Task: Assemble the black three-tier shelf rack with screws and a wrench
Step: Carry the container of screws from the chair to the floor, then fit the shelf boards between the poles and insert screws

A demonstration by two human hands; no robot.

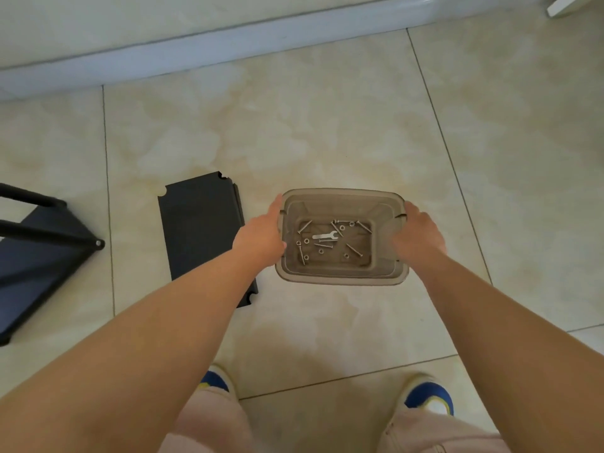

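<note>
1. Head view: a translucent brown plastic bin [341, 278] is seen from above on the beige tiled floor [327, 125], with one hand on each short side.
2. The left hand [261, 238] is pressed against the bin's left wall, with the fingers reaching along the rim and the thumb at the lower edge. Whether the fingers are curled round the rim cannot be told.
3. The right hand [418, 235] is laid on the bin's right rim, with the fingers over the edge. The grip is hidden by the back of the hand, so it cannot be told whether it is clamped.
4. A small silver wrench [324, 236] is lying in the middle of the bin's bottom.
5. Loose screws [354, 250] and nuts [306, 240] are scattered round the wrench inside the bin.
6. A flat black shelf panel [199, 223] with notched corners is lying on the floor just left of the bin, partly covered by the left forearm.
7. A partly built black shelf rack [42, 243] is lying tipped at the left edge, well apart from the bin, cut off by the frame. Its black tubes meet at a corner with a screw head showing.
8. A grey-white baseboard [228, 44] is seen along the top.
9. Two blue and white shoes [429, 398] and light trouser legs are seen at the bottom.
</note>
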